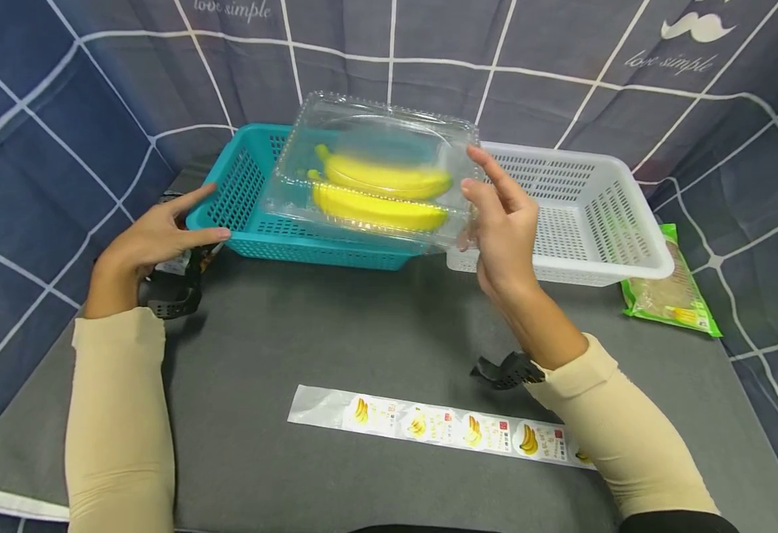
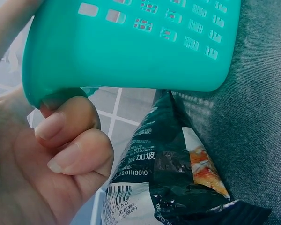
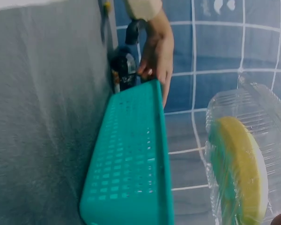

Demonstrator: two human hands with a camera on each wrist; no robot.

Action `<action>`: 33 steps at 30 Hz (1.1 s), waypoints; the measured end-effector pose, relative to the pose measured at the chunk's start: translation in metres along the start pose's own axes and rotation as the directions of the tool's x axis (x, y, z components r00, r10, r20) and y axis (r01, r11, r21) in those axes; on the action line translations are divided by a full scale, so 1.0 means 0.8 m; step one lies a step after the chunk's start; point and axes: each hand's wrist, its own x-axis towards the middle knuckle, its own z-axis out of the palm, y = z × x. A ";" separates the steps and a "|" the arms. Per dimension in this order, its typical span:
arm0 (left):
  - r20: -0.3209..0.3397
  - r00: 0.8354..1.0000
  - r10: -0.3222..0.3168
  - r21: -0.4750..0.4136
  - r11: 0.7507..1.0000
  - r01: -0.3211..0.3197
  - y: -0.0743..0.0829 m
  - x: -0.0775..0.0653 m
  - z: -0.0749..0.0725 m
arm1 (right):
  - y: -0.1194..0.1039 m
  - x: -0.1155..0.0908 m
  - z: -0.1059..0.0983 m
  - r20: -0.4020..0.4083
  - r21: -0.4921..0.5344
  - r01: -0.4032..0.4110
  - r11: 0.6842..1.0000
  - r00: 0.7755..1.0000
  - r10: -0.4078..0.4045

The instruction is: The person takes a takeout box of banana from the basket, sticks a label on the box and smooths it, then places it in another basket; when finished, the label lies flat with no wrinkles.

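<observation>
My right hand point(image 1: 510, 233) grips the right end of a clear plastic clamshell box point(image 1: 385, 127). Two yellow bananas point(image 1: 378, 209) lie side by side inside. Tilted, the box hangs over the teal basket point(image 1: 315, 252) and covers much of its interior in the head view. At the basket's left end, my left hand point(image 1: 152, 235) grips the rim; curled fingertips point(image 2: 75, 157) show at the rim's underside in the left wrist view. The right wrist view shows the box point(image 3: 276, 140) above the level of the basket point(image 3: 126, 150), with only a sliver of the right hand at the frame edge.
A white basket point(image 1: 628, 268) stands right of the teal one, with a green packet point(image 1: 675, 292) beside it. A dark printed bag point(image 2: 150, 173) lies below the left hand. In front, a strip of banana labels point(image 1: 442, 428) lies on the grey table point(image 1: 335, 333). Checked curtains enclose the back and sides.
</observation>
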 end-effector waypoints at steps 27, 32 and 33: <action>0.006 1.000 0.013 -0.051 0.999 -0.013 -0.005 0.002 0.010 | -0.024 -0.149 -0.119 0.021 0.014 -0.035 0.999 0.999 0.035; 0.000 1.000 0.015 -0.068 0.998 -0.015 -0.006 0.005 0.010 | -0.004 -0.169 -0.139 0.028 0.012 -0.035 0.999 0.999 0.035; -0.004 1.000 0.015 -0.066 0.998 -0.015 -0.005 0.006 0.009 | 0.001 -0.172 -0.144 0.031 0.013 -0.026 1.000 0.999 0.026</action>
